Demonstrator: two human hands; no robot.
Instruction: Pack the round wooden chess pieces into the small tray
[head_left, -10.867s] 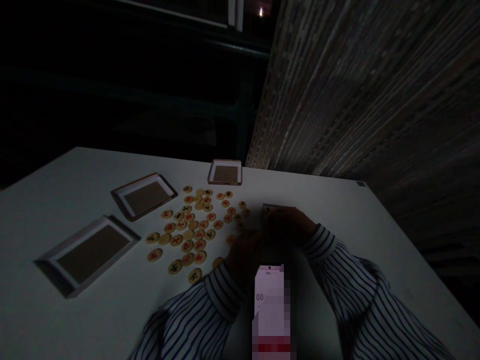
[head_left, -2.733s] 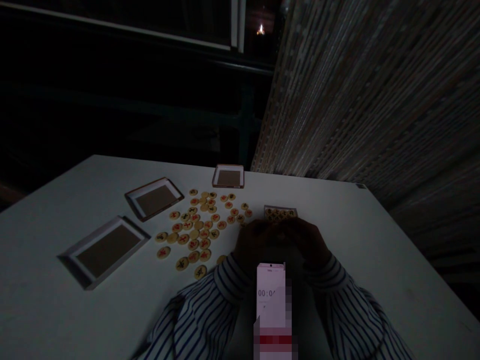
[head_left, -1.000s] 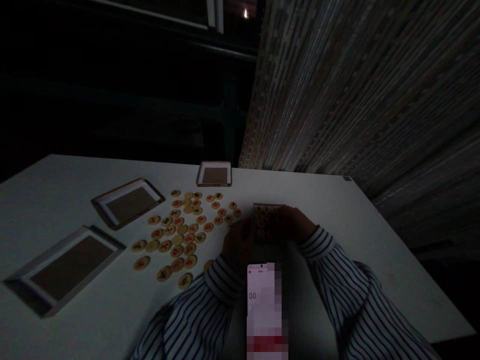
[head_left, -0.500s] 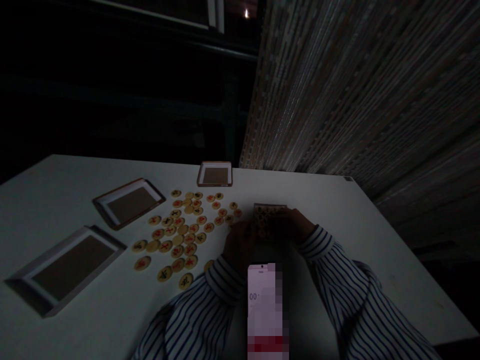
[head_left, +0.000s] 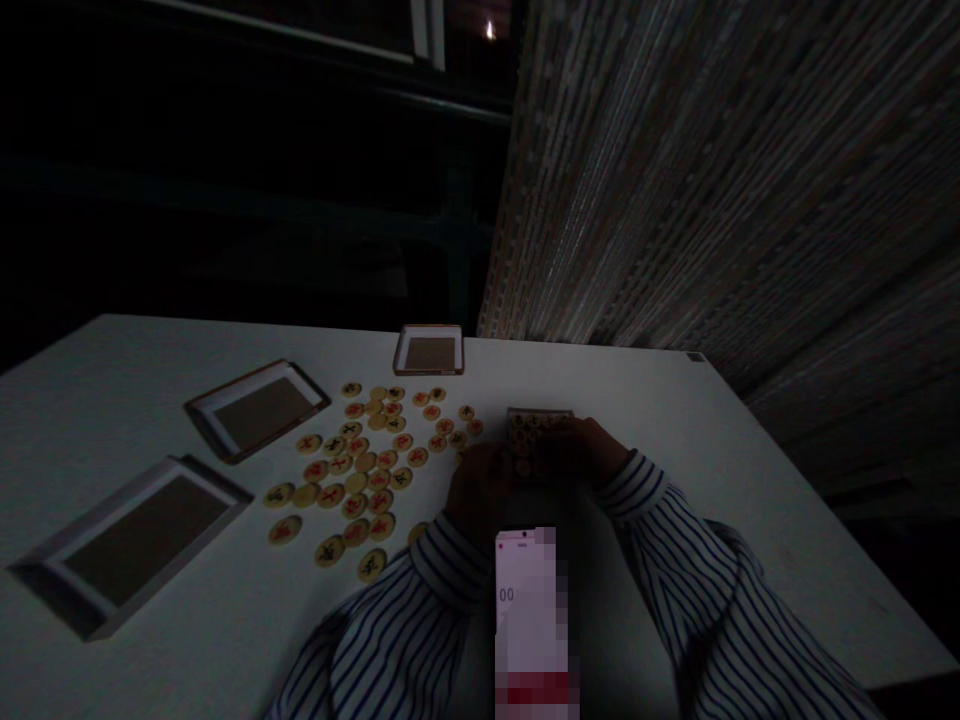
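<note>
A small open box (head_left: 517,424) holds several round Chinese chess pieces set close together in rows. At its near left corner is my left hand (head_left: 480,483), its fingers curled in; anything they hold is lost in shadow. My right hand (head_left: 579,447) reaches across the right half of the box and covers part of the pieces. How its fingers are set is too dark to make out. Left of my hands, loose Chinese chess pieces (head_left: 355,505) with red or black characters lie scattered, a few of them blank side up.
A phone (head_left: 525,620) with a lit screen stands close in front of me, below my hands. Shallow trays lie on the white table (head_left: 750,560): one at the back (head_left: 430,352), one at the left (head_left: 257,410), a larger one nearer (head_left: 135,545). A striped curtain (head_left: 637,180) hangs behind.
The view has shifted very slightly. Both hands stay at the box, and the loose pieces and trays lie as before.
</note>
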